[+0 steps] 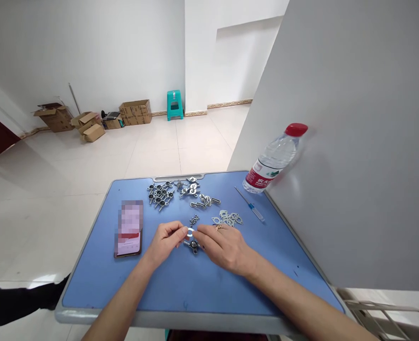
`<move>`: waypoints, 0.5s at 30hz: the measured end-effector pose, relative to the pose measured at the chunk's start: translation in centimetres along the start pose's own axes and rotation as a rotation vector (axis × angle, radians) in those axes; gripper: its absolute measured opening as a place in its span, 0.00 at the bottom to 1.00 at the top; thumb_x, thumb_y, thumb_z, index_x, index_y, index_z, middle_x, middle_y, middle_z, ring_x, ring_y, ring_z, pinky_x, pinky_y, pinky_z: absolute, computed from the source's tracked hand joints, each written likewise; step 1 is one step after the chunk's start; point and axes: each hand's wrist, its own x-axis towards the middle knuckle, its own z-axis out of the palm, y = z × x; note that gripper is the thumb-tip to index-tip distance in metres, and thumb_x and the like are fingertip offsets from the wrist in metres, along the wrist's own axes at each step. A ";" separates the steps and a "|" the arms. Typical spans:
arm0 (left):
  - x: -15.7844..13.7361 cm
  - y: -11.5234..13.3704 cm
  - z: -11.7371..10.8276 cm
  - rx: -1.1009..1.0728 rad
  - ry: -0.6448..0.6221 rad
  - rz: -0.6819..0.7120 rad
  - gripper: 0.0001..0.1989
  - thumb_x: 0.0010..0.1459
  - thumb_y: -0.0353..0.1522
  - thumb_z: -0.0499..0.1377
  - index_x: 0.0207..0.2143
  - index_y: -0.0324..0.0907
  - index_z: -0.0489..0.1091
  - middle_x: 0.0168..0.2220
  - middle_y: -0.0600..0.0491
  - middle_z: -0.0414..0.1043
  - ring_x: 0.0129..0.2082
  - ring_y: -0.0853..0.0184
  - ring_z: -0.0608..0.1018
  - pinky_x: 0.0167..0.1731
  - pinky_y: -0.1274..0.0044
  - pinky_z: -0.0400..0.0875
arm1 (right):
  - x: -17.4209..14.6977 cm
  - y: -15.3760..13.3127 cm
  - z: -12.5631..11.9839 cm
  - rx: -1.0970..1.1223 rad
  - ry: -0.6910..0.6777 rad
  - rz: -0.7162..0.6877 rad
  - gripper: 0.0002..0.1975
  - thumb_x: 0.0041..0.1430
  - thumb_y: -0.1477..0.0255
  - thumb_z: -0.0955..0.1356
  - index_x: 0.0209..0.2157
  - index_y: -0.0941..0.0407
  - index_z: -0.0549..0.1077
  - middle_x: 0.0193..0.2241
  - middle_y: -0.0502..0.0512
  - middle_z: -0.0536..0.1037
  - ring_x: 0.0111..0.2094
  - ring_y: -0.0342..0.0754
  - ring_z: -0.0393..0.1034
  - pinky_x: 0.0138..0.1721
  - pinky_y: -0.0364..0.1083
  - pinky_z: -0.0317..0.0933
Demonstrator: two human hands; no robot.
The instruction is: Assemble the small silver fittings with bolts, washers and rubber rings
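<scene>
My left hand [167, 242] pinches the left edge of a flat metal plate with a round hole [190, 232]. The fingertips of my right hand [227, 247] close on its right side, hiding part of it. Just below the plate, a small metal fitting with a dark round centre [194, 245] lies on the table, close to my right fingers. A little pile of screws [194, 219] sits beyond my fingertips. Similar flat plates with holes [227, 218] lie in a loose heap behind my right hand.
On the blue table [181, 289], a group of dark-centred fittings [160, 194] and heaps of metal parts [205, 201] lie at the back. A phone [129, 229] rests left, a screwdriver [250, 204] right. A water bottle [273, 160] stands by the grey panel [365, 156].
</scene>
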 end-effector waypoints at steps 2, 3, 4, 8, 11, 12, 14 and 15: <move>-0.2 0.1 0.0 0.085 0.032 0.033 0.19 0.60 0.44 0.52 0.23 0.40 0.67 0.21 0.56 0.62 0.23 0.71 0.64 0.25 0.78 0.58 | -0.2 0.2 0.0 0.095 -0.012 0.102 0.07 0.63 0.81 0.63 0.38 0.57 0.71 0.29 0.52 0.78 0.21 0.39 0.66 0.23 0.42 0.53; -0.3 0.3 0.0 0.142 0.053 0.061 0.17 0.60 0.42 0.54 0.25 0.40 0.68 0.24 0.55 0.64 0.26 0.69 0.66 0.28 0.77 0.60 | -0.3 0.4 0.0 0.169 -0.030 0.185 0.06 0.63 0.80 0.63 0.37 0.57 0.71 0.29 0.52 0.77 0.22 0.39 0.67 0.23 0.41 0.54; -0.5 0.4 0.0 0.202 0.068 0.088 0.14 0.59 0.41 0.56 0.28 0.40 0.68 0.27 0.54 0.66 0.29 0.68 0.67 0.31 0.76 0.62 | -0.4 0.6 0.0 0.249 -0.050 0.275 0.06 0.63 0.79 0.63 0.35 0.57 0.71 0.29 0.52 0.77 0.24 0.40 0.68 0.24 0.40 0.55; -1.2 0.5 0.1 0.433 0.025 0.106 0.12 0.51 0.35 0.64 0.37 0.44 0.68 0.38 0.53 0.68 0.41 0.62 0.69 0.43 0.70 0.65 | -1.0 1.7 0.1 0.466 -0.129 0.488 0.08 0.63 0.76 0.64 0.30 0.56 0.72 0.27 0.51 0.74 0.27 0.42 0.69 0.28 0.40 0.60; -1.5 0.4 0.4 0.569 -0.039 0.091 0.15 0.49 0.34 0.66 0.38 0.45 0.66 0.40 0.54 0.68 0.42 0.60 0.69 0.45 0.67 0.64 | -1.4 2.0 0.4 0.519 -0.203 0.479 0.09 0.63 0.76 0.64 0.29 0.56 0.72 0.27 0.52 0.74 0.25 0.42 0.67 0.27 0.41 0.59; -1.5 0.3 0.5 0.600 -0.049 0.092 0.15 0.49 0.33 0.66 0.38 0.44 0.66 0.40 0.54 0.68 0.42 0.60 0.69 0.45 0.67 0.64 | -1.5 1.9 0.5 0.523 -0.223 0.464 0.09 0.63 0.76 0.64 0.29 0.56 0.72 0.27 0.52 0.74 0.25 0.42 0.67 0.27 0.40 0.59; -1.4 0.2 0.7 0.642 -0.057 0.096 0.13 0.50 0.32 0.66 0.37 0.44 0.65 0.40 0.54 0.69 0.42 0.60 0.70 0.44 0.68 0.63 | -1.7 1.7 0.7 0.514 -0.245 0.439 0.09 0.63 0.77 0.64 0.29 0.56 0.73 0.28 0.53 0.74 0.25 0.41 0.67 0.26 0.40 0.57; -1.3 0.2 0.8 0.655 -0.058 0.097 0.12 0.51 0.31 0.65 0.36 0.44 0.65 0.40 0.54 0.69 0.42 0.60 0.70 0.44 0.68 0.63 | -1.7 1.6 0.7 0.507 -0.252 0.428 0.09 0.63 0.77 0.63 0.30 0.56 0.73 0.29 0.53 0.74 0.25 0.41 0.67 0.26 0.40 0.56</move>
